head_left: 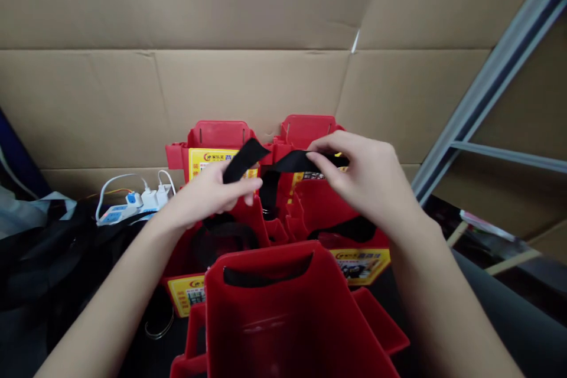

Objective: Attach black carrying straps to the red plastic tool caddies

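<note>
A black webbing strap [290, 162] runs between my hands above several red plastic boxes. My left hand [217, 189] is closed on one part of it, with a flat end sticking up past the fingers. My right hand [354, 171] pinches the strap between thumb and fingertips. Just below and nearest me stands a red plastic box [279, 313] with a long slot in its upper edge and side pockets. Behind it, another red box [221, 133] carries a yellow printed label [212, 156]. Black straps lie inside the middle boxes.
At the left, a white power strip [146, 204] holds plugs and cables beside a heap of black straps [66, 254]. A metal ring [160, 326] lies left of the front box. Cardboard [248, 82] lines the back; a metal frame [482, 82] leans at the right.
</note>
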`<state>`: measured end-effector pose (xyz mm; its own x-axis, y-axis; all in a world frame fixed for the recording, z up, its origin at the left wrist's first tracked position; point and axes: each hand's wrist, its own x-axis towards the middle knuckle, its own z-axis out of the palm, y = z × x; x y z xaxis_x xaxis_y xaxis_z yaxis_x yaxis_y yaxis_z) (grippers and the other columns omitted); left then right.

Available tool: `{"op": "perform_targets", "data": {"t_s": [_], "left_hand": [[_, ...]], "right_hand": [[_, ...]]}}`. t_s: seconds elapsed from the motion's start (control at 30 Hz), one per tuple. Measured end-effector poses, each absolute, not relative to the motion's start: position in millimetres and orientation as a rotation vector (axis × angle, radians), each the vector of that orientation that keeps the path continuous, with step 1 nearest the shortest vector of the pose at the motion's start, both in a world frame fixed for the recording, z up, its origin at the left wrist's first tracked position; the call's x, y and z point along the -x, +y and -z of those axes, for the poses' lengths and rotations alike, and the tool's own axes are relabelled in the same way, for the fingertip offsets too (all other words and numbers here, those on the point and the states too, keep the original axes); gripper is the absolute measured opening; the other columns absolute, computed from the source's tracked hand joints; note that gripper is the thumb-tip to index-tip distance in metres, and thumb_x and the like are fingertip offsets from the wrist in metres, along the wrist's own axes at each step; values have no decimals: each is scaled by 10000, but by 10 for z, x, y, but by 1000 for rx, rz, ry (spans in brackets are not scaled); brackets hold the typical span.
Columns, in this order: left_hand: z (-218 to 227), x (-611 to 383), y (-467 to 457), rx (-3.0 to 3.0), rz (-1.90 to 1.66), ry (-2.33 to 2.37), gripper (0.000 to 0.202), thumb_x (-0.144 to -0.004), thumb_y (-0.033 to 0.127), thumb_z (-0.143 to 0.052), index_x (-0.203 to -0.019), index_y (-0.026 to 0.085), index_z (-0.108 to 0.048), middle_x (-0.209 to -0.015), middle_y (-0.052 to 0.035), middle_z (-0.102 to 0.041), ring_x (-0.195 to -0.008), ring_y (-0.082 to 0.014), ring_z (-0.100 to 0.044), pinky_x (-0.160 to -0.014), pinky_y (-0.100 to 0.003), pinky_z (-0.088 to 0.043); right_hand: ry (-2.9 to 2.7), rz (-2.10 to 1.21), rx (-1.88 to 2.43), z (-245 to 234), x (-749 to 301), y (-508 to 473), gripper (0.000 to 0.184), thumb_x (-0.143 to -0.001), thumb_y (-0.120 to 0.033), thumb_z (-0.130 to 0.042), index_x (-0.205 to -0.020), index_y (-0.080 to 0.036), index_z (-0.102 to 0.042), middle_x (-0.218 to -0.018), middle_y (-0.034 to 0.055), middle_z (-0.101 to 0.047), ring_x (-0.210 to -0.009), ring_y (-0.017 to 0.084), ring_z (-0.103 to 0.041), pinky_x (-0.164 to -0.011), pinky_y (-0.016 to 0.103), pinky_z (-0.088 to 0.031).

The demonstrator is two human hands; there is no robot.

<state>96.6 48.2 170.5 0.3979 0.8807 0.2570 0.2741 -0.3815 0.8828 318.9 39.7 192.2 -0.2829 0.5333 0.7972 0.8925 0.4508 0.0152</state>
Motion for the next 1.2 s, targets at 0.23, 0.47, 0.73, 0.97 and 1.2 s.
{"op": "perform_targets", "data": {"t_s": [0.23,0.47,0.73,0.97,1.2], "left_hand": [[-1535,-1154,571,-2191,-981,1021,93,-739,230,-607,-699,146,-610,-603,15,-633,-540,-88,-546,-539,-189,-405],[-1581,-1128,489,-2056,-1587,1068,207,-793,220,-537,-614,143,-606,-432,28,-569,-428,-90,-526,-456,-180,-392],[-1543,-1134,396,-2525,-1345,831,335,-739,52,-522,-966,230,-692,-964,-5,-713,-881,-162,-657,-791,-271,-501],[-1557,-1158,308,-2717,-833,822,435,-752,55,-468,-1077,284,-647,-1078,-5,-676,-970,-194,-628,-865,-332,-469],[-1552,-1021,401,-2282,-1123,1014,264,-896,360,-404,-957,216,-615,-944,-31,-654,-899,-174,-581,-798,-262,-438]], "right_hand": [[-1978,225,788,-1881,-3051,166,60,-823,-212,-561,-807,-182,-611,-826,5,-660,-779,126,-607,-715,243,-458],[-2198,-616,920,-1877,-3247,139,218,-798,-320,-603,-983,-206,-619,-783,1,-670,-690,126,-634,-582,214,-496],[-1645,-1604,784,-1676,-3036,405,465,-889,-453,-426,-1258,-173,-465,-974,96,-671,-764,136,-651,-686,271,-548],[-1517,-1391,840,-1541,-2836,469,182,-803,-247,-600,-966,-167,-620,-835,13,-676,-738,84,-616,-657,169,-491],[-1785,-837,859,-1480,-2841,611,247,-824,-363,-544,-764,-143,-639,-718,5,-643,-683,113,-578,-688,236,-444]]}}
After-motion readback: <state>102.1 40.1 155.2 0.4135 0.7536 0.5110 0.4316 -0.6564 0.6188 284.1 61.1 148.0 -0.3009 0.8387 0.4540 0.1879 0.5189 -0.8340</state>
